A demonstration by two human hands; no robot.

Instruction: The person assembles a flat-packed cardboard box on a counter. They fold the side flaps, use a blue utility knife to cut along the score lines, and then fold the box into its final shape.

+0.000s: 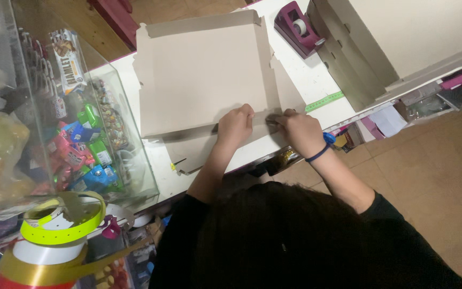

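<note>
Left: clear display case (129, 123) blocks | Far right: tape dispenser (298, 27), stacked cardboard (359, 59) | Between: bare worktop (308, 80) passable

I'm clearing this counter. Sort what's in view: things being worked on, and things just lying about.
In hand:
flat cardboard sheet, pressed along its near edge by the left hand and right hand.

Lying about:
tape dispenser
green ruler
stack of cardboard
clear sweets case
ribbon rolls
</note>
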